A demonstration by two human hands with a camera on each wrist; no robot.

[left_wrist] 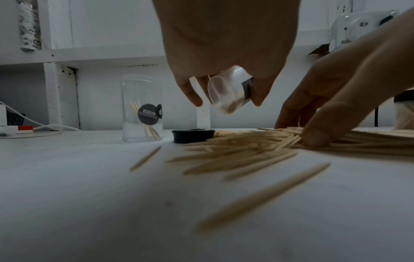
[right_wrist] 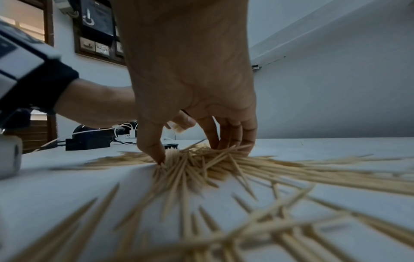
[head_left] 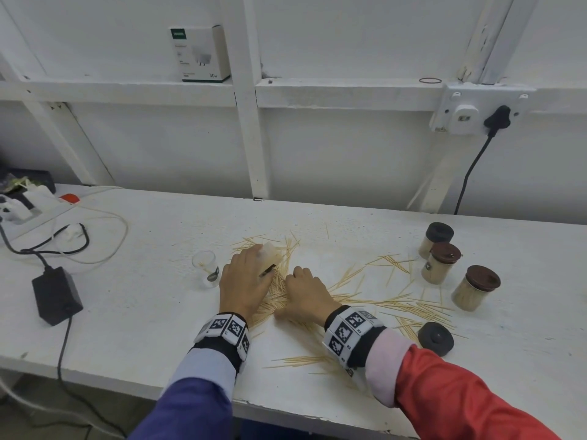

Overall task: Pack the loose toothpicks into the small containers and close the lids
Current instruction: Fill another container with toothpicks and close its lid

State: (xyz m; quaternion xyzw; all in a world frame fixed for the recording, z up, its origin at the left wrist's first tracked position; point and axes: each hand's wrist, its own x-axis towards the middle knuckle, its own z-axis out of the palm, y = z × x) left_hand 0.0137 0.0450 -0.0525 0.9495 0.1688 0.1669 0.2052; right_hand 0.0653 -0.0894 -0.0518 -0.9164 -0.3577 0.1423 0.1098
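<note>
Loose toothpicks [head_left: 390, 304] lie scattered over the white table [head_left: 152, 312], heaped between my hands. My left hand [head_left: 251, 271] grips a clear container [left_wrist: 224, 92] and holds it tilted just above the heap. My right hand [head_left: 301, 284] reaches down into the heap [right_wrist: 201, 170], with thumb and fingers curled round a bunch of toothpicks. A second clear container [head_left: 206, 268] stands upright to the left with a few toothpicks inside. A black lid [left_wrist: 192, 135] lies beside it. Three filled, lidded containers [head_left: 441, 262] stand at the right, and another black lid [head_left: 435, 338] lies near my right wrist.
A black power adapter [head_left: 57, 293], cables and a power strip [head_left: 19, 204] take up the table's left end. On the wall ledge stands a white box [head_left: 200, 54]. A wall socket [head_left: 470, 112] has a black cable hanging at the right. The table's front edge runs close below my wrists.
</note>
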